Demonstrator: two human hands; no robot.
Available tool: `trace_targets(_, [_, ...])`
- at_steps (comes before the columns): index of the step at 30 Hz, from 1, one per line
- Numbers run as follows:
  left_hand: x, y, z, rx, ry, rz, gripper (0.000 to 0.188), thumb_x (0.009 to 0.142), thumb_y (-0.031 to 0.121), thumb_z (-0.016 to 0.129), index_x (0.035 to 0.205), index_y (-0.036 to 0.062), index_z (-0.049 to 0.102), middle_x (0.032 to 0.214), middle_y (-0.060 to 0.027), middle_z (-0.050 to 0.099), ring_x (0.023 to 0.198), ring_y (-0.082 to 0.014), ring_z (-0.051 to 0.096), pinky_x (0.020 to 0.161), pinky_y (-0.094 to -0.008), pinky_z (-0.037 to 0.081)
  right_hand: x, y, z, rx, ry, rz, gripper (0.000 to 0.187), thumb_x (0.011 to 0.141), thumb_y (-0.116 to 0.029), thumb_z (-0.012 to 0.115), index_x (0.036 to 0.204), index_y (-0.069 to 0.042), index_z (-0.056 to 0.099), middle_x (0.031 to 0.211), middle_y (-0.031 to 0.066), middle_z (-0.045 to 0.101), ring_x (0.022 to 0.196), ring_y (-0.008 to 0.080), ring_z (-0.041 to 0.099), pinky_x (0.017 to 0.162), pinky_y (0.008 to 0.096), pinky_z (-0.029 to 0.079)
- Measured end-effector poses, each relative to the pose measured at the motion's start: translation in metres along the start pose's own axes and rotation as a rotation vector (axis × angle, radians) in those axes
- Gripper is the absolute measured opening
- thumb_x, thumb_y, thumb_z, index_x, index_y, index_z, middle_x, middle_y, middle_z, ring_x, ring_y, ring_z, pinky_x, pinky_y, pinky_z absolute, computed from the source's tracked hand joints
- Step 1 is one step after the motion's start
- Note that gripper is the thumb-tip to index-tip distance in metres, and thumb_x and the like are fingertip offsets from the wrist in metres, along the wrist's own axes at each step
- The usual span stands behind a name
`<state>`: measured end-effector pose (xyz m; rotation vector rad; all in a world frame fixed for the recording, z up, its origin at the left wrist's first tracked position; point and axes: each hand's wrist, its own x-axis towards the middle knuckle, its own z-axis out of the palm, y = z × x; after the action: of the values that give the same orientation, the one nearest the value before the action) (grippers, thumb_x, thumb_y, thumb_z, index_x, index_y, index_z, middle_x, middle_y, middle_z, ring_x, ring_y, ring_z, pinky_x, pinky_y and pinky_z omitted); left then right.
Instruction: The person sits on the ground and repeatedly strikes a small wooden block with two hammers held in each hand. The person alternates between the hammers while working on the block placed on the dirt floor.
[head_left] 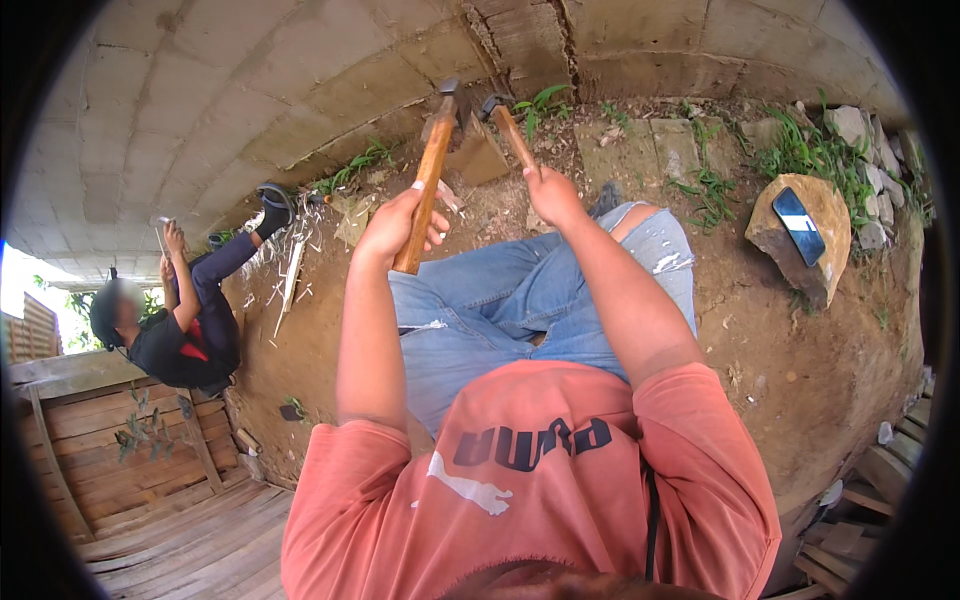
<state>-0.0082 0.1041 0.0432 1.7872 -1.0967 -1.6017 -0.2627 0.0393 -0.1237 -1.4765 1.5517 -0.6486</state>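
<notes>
My left hand [392, 228] is closed around the long wooden handle of a hatchet [432, 160]. Its flat metal poll faces up, and its dark blade points down at a brown block [478, 158], partly hiding it; whether the blade touches the block I cannot tell. In my right hand [555, 197] is a hammer [515, 137], gripped by its wooden handle. The dark hammer head is close beside the hatchet head, just to its right. Both tools are held out in front of my bent legs in torn jeans [480, 310].
A phone [799, 226] lies on a large tan rock [835, 215] at the right. On the left a person [180, 320] sits by pale wood strips [290, 275], holding a thin object. A block wall [330, 75] rises ahead; planks [190, 540] lie lower left.
</notes>
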Motion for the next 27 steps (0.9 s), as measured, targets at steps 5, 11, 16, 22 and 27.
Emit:
trace_targets(5, [0.008,-0.022,-0.018,0.012,0.141,-0.045,0.056,0.11,0.052,0.051,0.134,0.0019,0.057,0.081,-0.0077,0.067,0.062,-0.0161,0.064,0.056,-0.0329,0.055,0.0,0.004,0.001,0.02,0.004,-0.001,0.055,0.11,-0.044,0.045,0.107,0.005,0.07,0.101,0.0306,0.072,0.1,0.0491,0.069,0.091,0.0556,0.052])
trace_targets(11, [0.007,-0.042,-0.007,0.367,0.248,0.18,0.042,0.098,0.023,0.074,0.128,-0.0011,0.057,0.079,-0.0057,0.064,0.055,-0.014,0.061,0.053,-0.0336,0.051,-0.004,0.001,-0.002,0.047,-0.018,0.014,0.054,0.11,-0.043,0.045,0.108,0.004,0.071,0.1,0.0302,0.073,0.1,0.0488,0.069,0.092,0.0554,0.053])
trace_targets(16, [0.004,-0.031,0.001,0.64,0.375,0.249,0.045,0.095,0.027,0.077,0.128,0.0008,0.059,0.093,-0.0201,0.073,0.08,-0.0349,0.073,0.073,-0.0449,0.057,-0.002,0.006,-0.002,0.006,-0.014,0.009,0.053,0.11,-0.044,0.045,0.111,0.004,0.07,0.105,0.0305,0.072,0.104,0.0487,0.068,0.094,0.055,0.052])
trace_targets(22, [-0.008,-0.024,0.014,0.825,0.471,0.299,0.046,0.094,0.029,0.077,0.127,0.0026,0.059,0.104,-0.0277,0.074,0.101,-0.0468,0.071,0.086,-0.0515,0.055,-0.004,0.004,-0.002,0.001,-0.009,0.013,0.054,0.11,-0.044,0.045,0.113,0.005,0.069,0.108,0.0306,0.072,0.106,0.0489,0.068,0.095,0.0549,0.052])
trace_targets(27, [-0.006,-0.033,0.013,0.769,0.527,0.345,0.046,0.094,0.031,0.076,0.127,0.0034,0.059,0.104,-0.0277,0.074,0.1,-0.0471,0.071,0.085,-0.0522,0.055,-0.005,0.0,-0.003,0.013,-0.023,0.019,0.053,0.11,-0.043,0.046,0.112,0.005,0.069,0.107,0.0308,0.072,0.105,0.0489,0.068,0.095,0.055,0.052])
